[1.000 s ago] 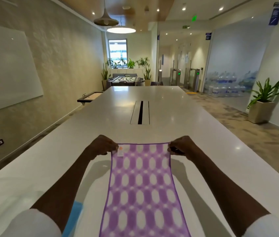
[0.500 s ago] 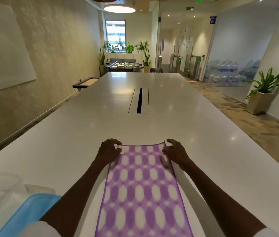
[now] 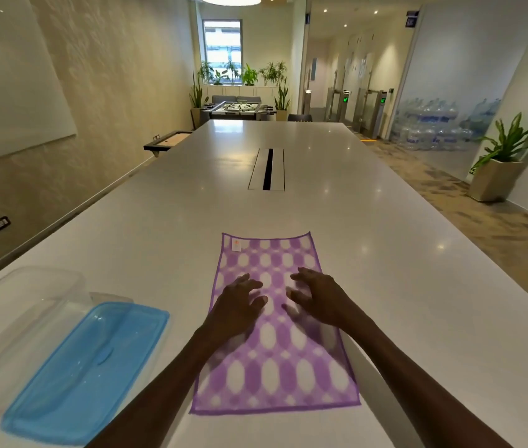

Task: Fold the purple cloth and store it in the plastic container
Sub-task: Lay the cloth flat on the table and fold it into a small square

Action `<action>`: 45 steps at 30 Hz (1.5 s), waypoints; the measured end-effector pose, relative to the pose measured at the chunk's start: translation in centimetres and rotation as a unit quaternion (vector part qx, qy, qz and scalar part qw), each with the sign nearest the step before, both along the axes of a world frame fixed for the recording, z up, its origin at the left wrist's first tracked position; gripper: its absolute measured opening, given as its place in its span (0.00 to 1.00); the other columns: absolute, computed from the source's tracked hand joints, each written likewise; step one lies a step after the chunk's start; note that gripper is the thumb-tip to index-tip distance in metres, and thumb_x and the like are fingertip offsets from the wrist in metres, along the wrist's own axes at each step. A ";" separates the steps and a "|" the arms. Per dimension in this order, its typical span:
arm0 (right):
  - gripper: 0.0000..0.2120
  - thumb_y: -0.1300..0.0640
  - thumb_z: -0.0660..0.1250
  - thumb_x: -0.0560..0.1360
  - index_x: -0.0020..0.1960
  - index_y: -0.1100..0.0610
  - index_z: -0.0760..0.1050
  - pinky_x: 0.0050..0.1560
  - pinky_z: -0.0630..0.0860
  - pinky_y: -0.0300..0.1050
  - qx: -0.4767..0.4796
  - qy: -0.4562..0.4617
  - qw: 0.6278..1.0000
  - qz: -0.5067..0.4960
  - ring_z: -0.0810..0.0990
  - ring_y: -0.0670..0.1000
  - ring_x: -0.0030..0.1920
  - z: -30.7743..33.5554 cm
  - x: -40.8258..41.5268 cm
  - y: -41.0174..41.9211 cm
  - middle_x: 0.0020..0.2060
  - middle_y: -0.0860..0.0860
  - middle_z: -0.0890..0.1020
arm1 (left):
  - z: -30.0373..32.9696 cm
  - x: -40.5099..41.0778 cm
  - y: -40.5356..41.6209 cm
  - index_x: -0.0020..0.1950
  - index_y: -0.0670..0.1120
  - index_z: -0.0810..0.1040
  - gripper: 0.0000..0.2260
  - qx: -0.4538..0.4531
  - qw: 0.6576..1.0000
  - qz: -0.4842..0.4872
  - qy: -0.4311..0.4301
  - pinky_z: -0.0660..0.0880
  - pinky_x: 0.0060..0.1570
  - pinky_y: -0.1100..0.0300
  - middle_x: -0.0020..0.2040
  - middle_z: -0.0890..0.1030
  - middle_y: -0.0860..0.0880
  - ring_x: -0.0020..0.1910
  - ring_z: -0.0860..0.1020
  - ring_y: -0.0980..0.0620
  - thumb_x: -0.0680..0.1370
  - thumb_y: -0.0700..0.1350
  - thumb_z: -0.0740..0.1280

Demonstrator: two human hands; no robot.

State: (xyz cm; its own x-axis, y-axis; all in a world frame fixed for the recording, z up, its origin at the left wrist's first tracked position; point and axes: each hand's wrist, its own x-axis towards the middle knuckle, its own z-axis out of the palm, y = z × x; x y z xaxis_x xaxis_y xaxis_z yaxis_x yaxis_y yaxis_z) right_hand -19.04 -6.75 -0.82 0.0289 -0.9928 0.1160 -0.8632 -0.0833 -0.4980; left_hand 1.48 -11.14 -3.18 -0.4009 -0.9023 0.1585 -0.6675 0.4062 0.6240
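The purple cloth [image 3: 269,367], patterned with white ovals, lies flat and unfolded on the white table [image 3: 385,286] in front of me, a small label at its far left corner. My left hand [image 3: 240,302] and my right hand [image 3: 317,295] are both over the cloth's middle, fingers spread and slightly bent, holding nothing. Whether they touch it I cannot tell. The clear plastic container [image 3: 23,305] stands open at the near left. Its blue lid [image 3: 84,370] lies beside it, between container and cloth.
A cable slot [image 3: 268,169] runs along the table's centre farther away. A wall with a whiteboard [image 3: 7,82] lines the left side. A potted plant [image 3: 502,163] stands on the floor to the right.
Both hands let go of the cloth's far corners and drew back toward me over its middle. The cloth now lies flat. The view tipped down, showing the container and lid.
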 end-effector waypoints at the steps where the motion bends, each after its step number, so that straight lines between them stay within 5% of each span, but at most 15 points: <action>1: 0.24 0.46 0.66 0.78 0.70 0.56 0.72 0.69 0.66 0.47 0.001 0.008 1.000 0.004 0.70 0.54 0.72 -0.2 0.1 1.0 0.73 0.56 0.69 | -0.3 0.1 0.9 0.67 0.47 0.76 0.18 0.000 1.000 -0.003 -0.004 0.66 0.68 0.56 0.71 0.74 0.45 0.73 0.68 0.49 0.78 0.50 0.66; 5: 0.28 0.41 0.57 0.80 0.75 0.54 0.64 0.73 0.61 0.52 -0.009 0.100 0.994 0.040 0.61 0.54 0.76 -2.0 0.9 4.2 0.76 0.56 0.64 | -2.1 0.7 4.0 0.72 0.50 0.70 0.25 -0.001 1.000 0.006 -0.027 0.59 0.75 0.50 0.75 0.68 0.47 0.78 0.58 0.49 0.78 0.60 0.62; 10: 0.33 0.34 0.43 0.80 0.80 0.48 0.47 0.77 0.43 0.58 0.032 0.148 0.988 0.035 0.41 0.54 0.79 -5.0 1.7 7.5 0.80 0.54 0.45 | -4.2 1.4 6.2 0.77 0.58 0.58 0.36 -0.025 0.992 0.010 -0.121 0.47 0.77 0.48 0.80 0.52 0.50 0.79 0.47 0.49 0.73 0.73 0.48; 15: 0.32 0.35 0.42 0.80 0.80 0.48 0.46 0.78 0.40 0.55 0.017 0.147 0.989 0.006 0.40 0.53 0.79 -5.8 2.2 8.7 0.80 0.53 0.44 | -4.2 2.1 6.2 0.78 0.59 0.55 0.37 -0.056 0.987 -0.039 -0.144 0.46 0.76 0.49 0.80 0.50 0.51 0.79 0.45 0.51 0.72 0.75 0.48; 19: 0.29 0.38 0.53 0.80 0.76 0.53 0.62 0.77 0.54 0.54 -0.063 0.086 0.994 0.039 0.54 0.52 0.78 -4.8 2.2 9.9 0.77 0.54 0.61 | -3.5 2.3 6.4 0.77 0.57 0.57 0.36 -0.041 0.991 -0.052 -0.119 0.46 0.76 0.50 0.80 0.51 0.52 0.79 0.46 0.52 0.73 0.73 0.52; 22: 0.22 0.37 0.64 0.74 0.60 0.50 0.76 0.59 0.72 0.44 -0.111 0.032 0.990 0.082 0.71 0.47 0.62 -3.5 2.0 11.1 0.60 0.47 0.76 | -3.2 2.2 7.1 0.76 0.55 0.63 0.33 -0.040 0.997 -0.043 -0.048 0.53 0.77 0.49 0.79 0.57 0.52 0.79 0.50 0.54 0.75 0.69 0.58; 26: 0.17 0.36 0.70 0.70 0.49 0.47 0.80 0.43 0.71 0.36 -0.032 0.023 0.985 0.166 0.71 0.40 0.45 -2.3 1.7 12.0 0.43 0.40 0.74 | -2.4 2.3 8.3 0.66 0.52 0.77 0.22 -0.012 0.996 -0.062 0.064 0.72 0.68 0.52 0.73 0.71 0.52 0.72 0.68 0.56 0.74 0.58 0.68; 29: 0.14 0.40 0.73 0.70 0.48 0.49 0.83 0.42 0.71 0.35 -0.017 0.046 0.978 0.201 0.70 0.40 0.41 -1.5 1.6 12.0 0.42 0.43 0.77 | -1.6 2.4 8.9 0.59 0.47 0.81 0.15 -0.008 0.989 -0.105 0.103 0.78 0.57 0.63 0.64 0.80 0.47 0.59 0.79 0.61 0.74 0.51 0.71; 32: 0.14 0.42 0.73 0.70 0.50 0.49 0.83 0.43 0.67 0.30 -0.013 0.074 0.973 0.218 0.72 0.40 0.44 -1.2 1.6 12.1 0.48 0.45 0.81 | -1.7 2.5 9.3 0.56 0.45 0.82 0.13 -0.013 0.986 -0.131 0.099 0.72 0.52 0.78 0.61 0.82 0.46 0.57 0.75 0.72 0.74 0.49 0.71; 36: 0.12 0.44 0.72 0.69 0.50 0.48 0.83 0.42 0.62 0.27 -0.014 0.100 0.970 0.221 0.73 0.42 0.47 -1.2 1.8 12.6 0.52 0.44 0.80 | -2.3 2.8 9.2 0.57 0.46 0.83 0.11 -0.007 0.988 -0.117 0.096 0.64 0.53 0.84 0.67 0.77 0.49 0.67 0.67 0.65 0.75 0.46 0.71; 40: 0.09 0.53 0.67 0.69 0.45 0.52 0.83 0.42 0.64 0.31 -0.046 0.110 0.970 0.212 0.76 0.44 0.45 -1.2 2.4 12.9 0.46 0.47 0.83 | -2.2 2.8 9.5 0.55 0.53 0.84 0.11 0.028 0.986 -0.123 0.110 0.65 0.57 0.81 0.69 0.76 0.51 0.71 0.65 0.63 0.73 0.50 0.73; 45: 0.07 0.52 0.66 0.72 0.44 0.54 0.81 0.38 0.73 0.38 -0.020 -0.012 0.990 0.136 0.80 0.47 0.38 -0.8 2.3 12.7 0.39 0.48 0.84 | -2.0 2.9 10.6 0.58 0.57 0.82 0.23 0.036 0.984 -0.172 0.042 0.70 0.67 0.59 0.70 0.74 0.57 0.73 0.64 0.60 0.65 0.62 0.75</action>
